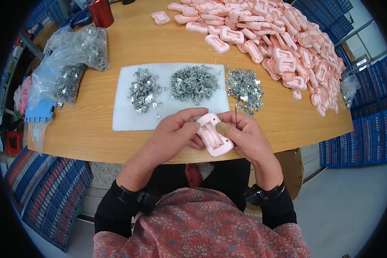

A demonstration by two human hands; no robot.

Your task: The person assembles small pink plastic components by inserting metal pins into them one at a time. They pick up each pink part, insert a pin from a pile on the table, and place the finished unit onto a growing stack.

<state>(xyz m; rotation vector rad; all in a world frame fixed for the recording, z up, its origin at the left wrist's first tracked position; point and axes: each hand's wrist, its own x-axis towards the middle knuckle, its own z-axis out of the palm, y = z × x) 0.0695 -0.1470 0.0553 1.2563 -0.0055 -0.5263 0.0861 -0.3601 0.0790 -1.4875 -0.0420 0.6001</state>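
Observation:
At the table's front edge my left hand (176,131) grips a pale pink plastic casing (219,149), which is tilted, with a long battery-like recess facing up and small round holes near its ends. My right hand (247,135) is closed at the casing's right side, its thumb near the recess. Something yellowish covers that thumb's tip. A thin dark rod-like tool (236,112) stands up from between the right fingers; its lower part is hidden. Just beyond the hands lie small metal clips in two heaps, a left heap (144,91) and a middle heap (195,83), on a white foam sheet (129,122).
Another heap of metal pieces (245,88) lies right of the sheet. A large pile of pink casings (284,60) covers the table's far right. Plastic bags of metal parts (92,49), a blue foam piece (39,112) and a red cup-like container (101,13) are at left.

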